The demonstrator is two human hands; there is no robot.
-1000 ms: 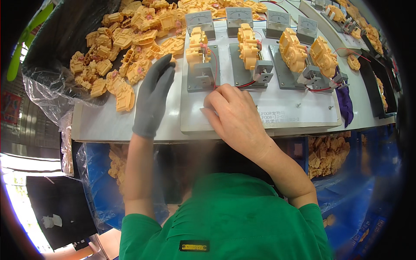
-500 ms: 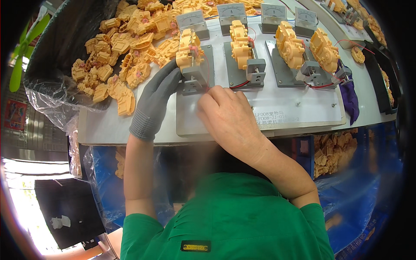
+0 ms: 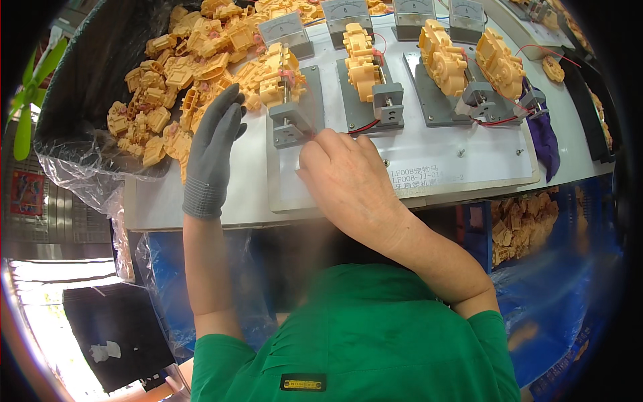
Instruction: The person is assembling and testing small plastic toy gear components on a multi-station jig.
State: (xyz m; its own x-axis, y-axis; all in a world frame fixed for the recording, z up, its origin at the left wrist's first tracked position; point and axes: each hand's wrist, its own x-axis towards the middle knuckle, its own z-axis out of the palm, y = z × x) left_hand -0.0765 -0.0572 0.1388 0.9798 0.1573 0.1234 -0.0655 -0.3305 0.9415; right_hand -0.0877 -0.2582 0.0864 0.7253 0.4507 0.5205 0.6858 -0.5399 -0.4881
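Note:
My left hand, in a grey glove, is raised beside the leftmost test fixture. Its fingers are stretched out and hold nothing. A yellow plastic gearbox sits on that fixture's grey bracket, apart from the glove. My bare right hand is closed just below and right of the bracket, fingertips pinched together by a thin red wire. What they pinch is hidden. Further right, a second gearbox, a third gearbox and a fourth gearbox are mounted on similar fixtures.
Several analog meters stand behind the fixtures. A heap of yellow gearboxes spills from a black plastic-lined bin on the left. A purple cloth hangs at the right. Below the table is a blue bin of yellow parts.
My left hand has drawn away from the leftmost gearbox, moving left with its fingers opening out. My right hand stays closed near the same bracket. The view has shifted slightly.

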